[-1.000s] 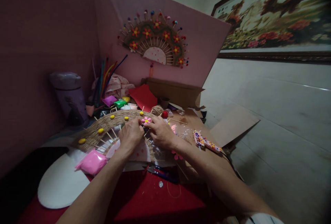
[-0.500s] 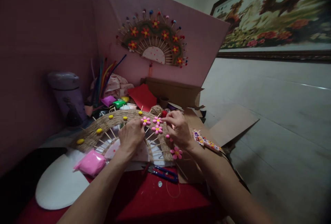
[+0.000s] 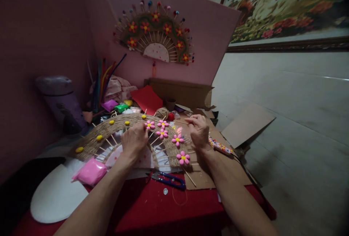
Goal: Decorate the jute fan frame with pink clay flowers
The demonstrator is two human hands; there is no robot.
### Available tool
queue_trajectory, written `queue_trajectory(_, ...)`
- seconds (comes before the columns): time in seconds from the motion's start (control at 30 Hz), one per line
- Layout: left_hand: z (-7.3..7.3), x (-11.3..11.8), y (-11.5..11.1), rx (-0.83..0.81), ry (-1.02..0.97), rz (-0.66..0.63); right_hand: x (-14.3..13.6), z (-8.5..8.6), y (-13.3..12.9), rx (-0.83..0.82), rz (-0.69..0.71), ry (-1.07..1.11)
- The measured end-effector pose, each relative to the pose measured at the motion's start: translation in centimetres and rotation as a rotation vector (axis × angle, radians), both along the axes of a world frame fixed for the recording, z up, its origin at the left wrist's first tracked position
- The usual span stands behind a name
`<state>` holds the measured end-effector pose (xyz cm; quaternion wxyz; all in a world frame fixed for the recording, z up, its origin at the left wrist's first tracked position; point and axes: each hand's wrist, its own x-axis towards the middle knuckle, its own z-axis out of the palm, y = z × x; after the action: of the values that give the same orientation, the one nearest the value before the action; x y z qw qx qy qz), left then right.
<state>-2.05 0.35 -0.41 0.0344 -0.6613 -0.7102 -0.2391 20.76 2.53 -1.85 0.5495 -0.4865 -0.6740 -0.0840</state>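
A fan-shaped craft (image 3: pixel 174 152) of twine woven over thin sticks lies on the table. Several pink clay flowers (image 3: pixel 177 140) with yellow centres sit on its right half, and yellow clay dots (image 3: pixel 99 138) on its left. My left hand (image 3: pixel 135 139) is closed over the upper middle, fingertips beside the leftmost pink flower (image 3: pixel 149 125); what they hold is hidden. Right of the fan, my right hand (image 3: pixel 199 131) is raised, pinching a thin stick (image 3: pixel 180 122) that points left toward the upper flowers.
A pink clay packet (image 3: pixel 91 171) and a white disc (image 3: pixel 57 194) lie at front left. Blue-handled thread snips (image 3: pixel 169 179) rest on the red tablecloth (image 3: pixel 152 210). Cardboard (image 3: pixel 203 178) is at right, a purple bottle (image 3: pixel 61 103) at left. A finished fan (image 3: pixel 156 36) hangs behind.
My right hand has drawn back to the right, away from the upper flowers, uncovering a pink flower on the right side. My left hand stays by the leftmost flower. The view shifts slightly.
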Motion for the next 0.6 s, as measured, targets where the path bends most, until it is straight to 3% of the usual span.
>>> queue_trajectory(0.33, 0.4, -0.5, 0.2, -0.013, -0.043, -0.033, -0.2, -0.2, -0.2, 0.024, 0.009, -0.059)
queue_trajectory(0.6, 1.3, -0.9, -0.1, -0.055, -0.116, 0.043, 0.1, -0.7, 0.4, 0.15, -0.036, -0.109)
